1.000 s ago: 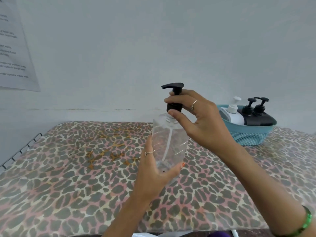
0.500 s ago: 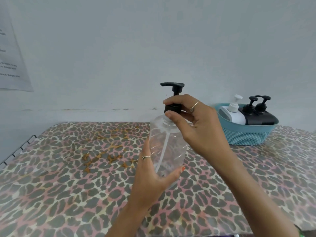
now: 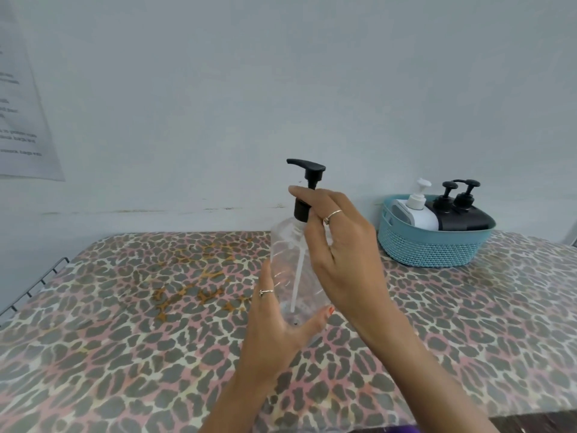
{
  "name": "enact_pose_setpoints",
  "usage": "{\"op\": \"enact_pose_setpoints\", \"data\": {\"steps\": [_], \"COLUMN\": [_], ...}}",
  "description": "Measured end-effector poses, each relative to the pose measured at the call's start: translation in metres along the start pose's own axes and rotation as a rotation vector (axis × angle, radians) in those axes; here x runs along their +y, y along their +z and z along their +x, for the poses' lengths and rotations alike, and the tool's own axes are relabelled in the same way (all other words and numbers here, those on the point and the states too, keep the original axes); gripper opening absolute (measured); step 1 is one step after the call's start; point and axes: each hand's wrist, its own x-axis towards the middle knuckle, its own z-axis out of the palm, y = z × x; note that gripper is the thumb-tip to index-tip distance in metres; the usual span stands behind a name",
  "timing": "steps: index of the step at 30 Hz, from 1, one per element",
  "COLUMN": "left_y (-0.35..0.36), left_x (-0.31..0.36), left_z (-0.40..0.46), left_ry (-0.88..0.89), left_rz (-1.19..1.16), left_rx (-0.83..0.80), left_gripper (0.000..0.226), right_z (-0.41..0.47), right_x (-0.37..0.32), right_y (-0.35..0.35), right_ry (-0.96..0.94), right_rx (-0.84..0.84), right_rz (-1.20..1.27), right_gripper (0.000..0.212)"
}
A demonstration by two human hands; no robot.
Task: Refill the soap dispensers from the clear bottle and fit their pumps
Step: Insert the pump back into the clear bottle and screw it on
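Both my hands hold one clear, unlabelled, nearly empty bottle (image 3: 288, 260) above the leopard-print table (image 3: 125, 323): left hand (image 3: 278, 326) gripping its base, right hand (image 3: 340, 254) pinching the black pump (image 3: 307, 189) collar. Wall notice (image 3: 22, 120) unreadable.

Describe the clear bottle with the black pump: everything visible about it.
The clear bottle looks like see-through ribbed plastic, nearly empty, with only a trace of liquid at the bottom. It is held roughly upright above the leopard-print table. A black pump sits at its neck, nozzle pointing left, its white dip tube running down inside. The left hand grips the lower body; the right hand has its fingers on the pump's collar.
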Motion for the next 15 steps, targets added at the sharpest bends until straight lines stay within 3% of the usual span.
{"op": "enact_pose_setpoints", "data": {"steps": [4,8,12,15], "left_y": [0.0,0.0,-0.001,0.0], "left_x": [0.001,0.004,0.005,0.004], "left_z": [-0.001,-0.001,-0.001,0.006], "left_ry": [0.006,0.032,0.049,0.037], "left_rz": [0.023,0.047,0.047,0.045], "left_rx": [0.011,0.023,0.018,0.012], "left_gripper": [0.107,0.106,0.1,0.109], "right_z": [0.005,0.007,0.01,0.013], "right_x": [-0.002,-0.005,-0.006,-0.003], "right_y": [-0.008,-0.006,-0.008,-0.02], "right_ry": [0.022,0.166,0.292,0.356], "right_rx": [0.044,0.098,0.024,-0.062], "right_rz": [0.055,0.178,0.291,0.489], "right_gripper": [0.024,0.053,0.054,0.054]}}
